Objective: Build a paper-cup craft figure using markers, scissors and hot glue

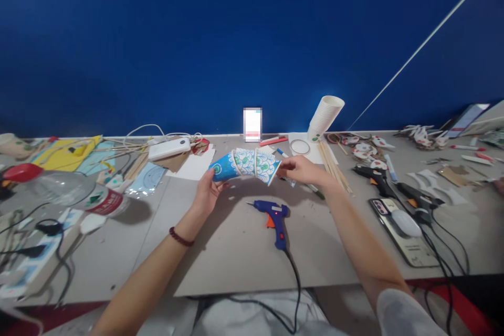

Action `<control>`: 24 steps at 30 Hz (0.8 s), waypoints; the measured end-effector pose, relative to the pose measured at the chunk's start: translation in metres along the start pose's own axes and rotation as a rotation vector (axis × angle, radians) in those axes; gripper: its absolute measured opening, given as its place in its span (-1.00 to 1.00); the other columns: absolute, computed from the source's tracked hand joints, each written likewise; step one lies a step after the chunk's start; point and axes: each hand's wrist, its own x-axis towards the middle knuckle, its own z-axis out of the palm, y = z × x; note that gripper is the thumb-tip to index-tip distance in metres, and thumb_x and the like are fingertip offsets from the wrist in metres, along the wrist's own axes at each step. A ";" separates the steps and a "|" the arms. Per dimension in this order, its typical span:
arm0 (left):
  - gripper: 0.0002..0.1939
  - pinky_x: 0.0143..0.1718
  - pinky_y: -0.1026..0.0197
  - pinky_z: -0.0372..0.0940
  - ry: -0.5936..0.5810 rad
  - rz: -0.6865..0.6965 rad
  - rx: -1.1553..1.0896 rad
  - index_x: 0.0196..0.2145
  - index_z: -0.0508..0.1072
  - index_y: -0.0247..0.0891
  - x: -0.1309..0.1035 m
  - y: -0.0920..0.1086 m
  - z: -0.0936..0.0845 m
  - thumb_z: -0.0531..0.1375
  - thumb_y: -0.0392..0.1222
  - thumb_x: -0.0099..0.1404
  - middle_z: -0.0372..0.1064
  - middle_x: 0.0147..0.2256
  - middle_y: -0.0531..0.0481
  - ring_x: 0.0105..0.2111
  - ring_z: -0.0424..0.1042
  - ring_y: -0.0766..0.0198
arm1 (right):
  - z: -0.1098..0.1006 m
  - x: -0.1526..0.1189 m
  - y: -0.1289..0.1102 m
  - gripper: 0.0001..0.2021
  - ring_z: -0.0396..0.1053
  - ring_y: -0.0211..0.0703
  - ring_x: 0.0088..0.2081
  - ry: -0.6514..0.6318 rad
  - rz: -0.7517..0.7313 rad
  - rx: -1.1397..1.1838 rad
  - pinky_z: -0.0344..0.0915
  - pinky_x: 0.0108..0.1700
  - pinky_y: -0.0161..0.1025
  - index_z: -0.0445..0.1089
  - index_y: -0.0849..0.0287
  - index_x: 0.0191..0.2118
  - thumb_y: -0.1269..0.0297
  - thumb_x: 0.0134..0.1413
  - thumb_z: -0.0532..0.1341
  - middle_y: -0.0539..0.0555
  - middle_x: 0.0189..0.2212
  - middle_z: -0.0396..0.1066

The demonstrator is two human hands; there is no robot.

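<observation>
A curved body of painted paper cups, blue with white scale patterns and green dots, is held up over the table. My left hand grips its blue left end, thumb in front. At the open right end, the bent fingers of my right hand close on the cup rim; their tips are partly hidden. Below the cups lies a blue hot glue gun with an orange trigger, its nozzle pointing left and a small red light lit. Neither hand touches it.
A leaning stack of white paper cups stands by the wall, near wooden sticks. On the left are a plastic bottle and a power strip. A phone, black glue guns and cables lie right.
</observation>
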 end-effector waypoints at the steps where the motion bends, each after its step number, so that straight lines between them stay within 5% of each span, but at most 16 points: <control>1: -0.58 -0.39 0.25 0.42 -0.007 0.009 0.005 -0.15 0.42 -0.24 0.000 -0.001 0.000 0.33 -0.01 0.07 0.54 -0.29 0.02 -0.38 0.54 0.23 | 0.001 0.000 0.000 -0.82 0.43 -0.14 -0.34 0.008 0.005 -0.015 0.28 -0.35 -0.26 0.55 0.13 -0.29 0.23 0.05 0.22 0.06 -0.36 0.54; 10: -0.55 -0.36 0.15 0.45 -0.124 0.003 0.081 -0.19 0.44 -0.21 0.001 -0.001 -0.003 0.37 0.02 -0.01 0.51 -0.24 -0.01 -0.27 0.50 0.15 | 0.000 -0.002 -0.004 -0.83 0.36 -0.19 -0.44 0.132 -0.022 -0.140 0.17 -0.44 -0.30 0.53 0.19 -0.39 0.28 0.02 0.19 0.05 -0.47 0.49; 17: -0.37 -0.31 0.05 0.44 -0.462 -0.229 0.275 0.00 0.43 -0.22 -0.005 0.020 -0.013 0.41 -0.11 -0.06 0.51 -0.16 -0.19 -0.28 0.54 -0.02 | -0.008 -0.001 0.005 -0.78 0.38 -0.15 -0.38 0.030 -0.075 -0.128 0.22 -0.35 -0.27 0.54 0.19 -0.35 0.21 0.03 0.18 0.05 -0.42 0.51; 24: -0.33 0.01 0.00 0.31 -0.695 -0.256 0.391 0.03 0.45 -0.23 -0.010 0.023 -0.020 0.44 -0.15 -0.08 0.45 0.00 -0.23 0.06 0.38 -0.15 | -0.001 0.001 0.006 -0.80 0.41 -0.09 -0.34 -0.061 -0.124 -0.159 0.26 -0.32 -0.26 0.57 0.14 -0.32 0.27 0.01 0.19 0.03 -0.37 0.55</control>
